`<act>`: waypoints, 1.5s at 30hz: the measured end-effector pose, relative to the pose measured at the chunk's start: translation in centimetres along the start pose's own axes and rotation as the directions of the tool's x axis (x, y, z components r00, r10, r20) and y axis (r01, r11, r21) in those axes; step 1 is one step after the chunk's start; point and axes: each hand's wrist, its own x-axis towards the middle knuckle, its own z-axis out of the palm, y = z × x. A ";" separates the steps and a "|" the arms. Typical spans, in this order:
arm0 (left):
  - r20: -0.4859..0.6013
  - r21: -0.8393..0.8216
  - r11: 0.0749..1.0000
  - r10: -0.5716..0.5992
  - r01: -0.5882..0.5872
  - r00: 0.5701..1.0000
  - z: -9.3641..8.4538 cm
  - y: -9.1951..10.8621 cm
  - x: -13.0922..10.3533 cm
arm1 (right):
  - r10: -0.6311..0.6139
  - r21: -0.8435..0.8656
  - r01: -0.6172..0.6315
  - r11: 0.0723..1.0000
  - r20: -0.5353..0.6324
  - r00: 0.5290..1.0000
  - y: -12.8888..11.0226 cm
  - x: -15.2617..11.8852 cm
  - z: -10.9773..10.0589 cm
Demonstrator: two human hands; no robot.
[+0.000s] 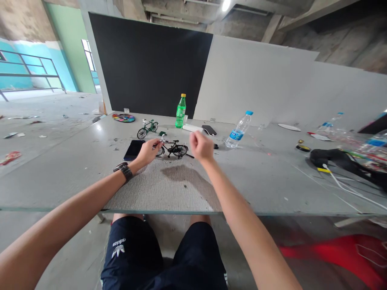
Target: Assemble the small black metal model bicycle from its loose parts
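A small black model bicycle [173, 150] stands upright on the grey table, side-on to me. My left hand [148, 150] pinches its front end, near the handlebar and front wheel, with a dark watch on that wrist. My right hand [200, 145] is raised just right of the rear wheel in a closed fist; its fingertips face away, so anything inside is hidden. A thin dark stick-like piece [190, 156] lies by the rear wheel. Behind the left hand stands a green model bicycle [148, 128], with a small dark green piece [162, 133] beside it.
A phone [133, 150] lies under my left wrist area. Behind are a green bottle [180, 112], a white power bank [192, 127], a dark phone [209, 130] and a paint palette [123, 117]. A clear bottle [238, 131] stands right; black straps and cables [341, 161] lie farther right.
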 end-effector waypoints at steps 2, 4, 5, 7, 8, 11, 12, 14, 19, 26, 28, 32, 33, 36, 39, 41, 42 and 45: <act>0.001 0.001 1.000 -0.002 0.002 1.000 0.1 0.0 0.0 | 0.191 -0.037 -0.193 0.980 -0.053 0.980 3.9 0.6 0.1; -0.012 -0.026 1.000 -0.014 0.013 1.000 0.1 0.0 0.0 | 0.310 -0.100 -0.306 0.947 0.034 0.950 7.9 0.7 0.7; -0.020 -0.050 0.998 -0.025 0.024 0.999 0.2 -0.1 0.0 | 0.351 -0.148 -0.334 0.931 0.113 0.930 9.6 0.5 1.1; -0.030 -0.102 0.994 -0.052 0.049 0.998 0.2 -0.1 -0.1 | 0.446 -0.228 -0.397 0.889 0.234 0.864 12.3 -0.1 2.0; -0.032 -0.121 0.991 -0.061 0.057 0.998 0.3 -0.1 -0.1 | 0.499 -0.254 -0.438 0.862 0.280 0.820 13.2 -0.4 2.4; -0.034 -0.135 0.989 -0.068 0.063 0.997 0.3 -0.1 -0.1 | 0.536 -0.283 -0.460 0.842 0.335 0.775 14.1 -0.8 3.3; -0.037 -0.137 0.989 -0.069 0.063 0.997 0.3 0.0 -0.1 | 0.530 -0.285 -0.454 0.844 0.323 0.784 14.0 -0.8 3.4; -0.039 -0.147 0.987 -0.073 0.067 0.997 0.3 0.0 -0.1 | 0.519 -0.289 -0.444 0.848 0.287 0.805 13.6 -0.7 3.6; -0.012 -0.200 0.975 -0.104 0.099 0.995 -0.3 0.3 -0.4 | 0.480 -0.283 -0.409 0.868 0.263 0.837 12.7 -0.5 3.4; -0.013 -0.187 0.981 -0.046 0.043 0.999 -0.5 0.4 -0.3 | 0.454 -0.270 -0.375 0.887 0.359 0.815 12.4 -0.4 3.3; -0.030 -0.146 0.989 -0.039 0.035 0.999 -0.1 0.0 -0.2 | 0.403 -0.243 -0.333 0.911 0.355 0.844 12.2 -0.2 3.2; -0.033 -0.130 0.990 -0.058 0.053 0.998 0.5 -0.9 -0.1 | 0.259 -0.134 -0.226 0.965 0.333 0.906 11.5 0.2 2.8; -0.029 -0.127 0.990 -0.068 0.063 0.997 0.5 -1.0 -0.1 | 0.231 -0.102 -0.210 0.972 0.312 0.921 11.1 0.3 2.8; -0.023 -0.089 0.993 -0.086 0.083 0.996 0.4 -1.0 -0.1 | 0.183 0.049 -0.203 0.978 0.261 0.948 10.0 0.5 2.9; -0.030 -0.073 0.993 -0.100 0.098 0.994 0.4 -0.9 0.1 | 0.159 0.265 -0.228 0.937 0.258 0.953 8.6 0.4 3.2; -0.043 -0.069 0.990 -0.125 0.121 0.991 0.4 -1.1 0.2 | 0.123 0.375 -0.224 0.899 0.275 0.953 7.7 0.3 3.2; -0.048 -0.063 0.988 -0.141 0.137 0.989 0.5 -1.2 0.3 | 0.098 0.412 -0.215 0.886 0.285 0.953 7.3 0.3 3.2; -0.041 -0.017 0.983 -0.183 0.182 0.982 0.7 -1.7 0.5 | 0.038 0.482 -0.184 0.857 0.296 0.954 6.1 0.1 3.0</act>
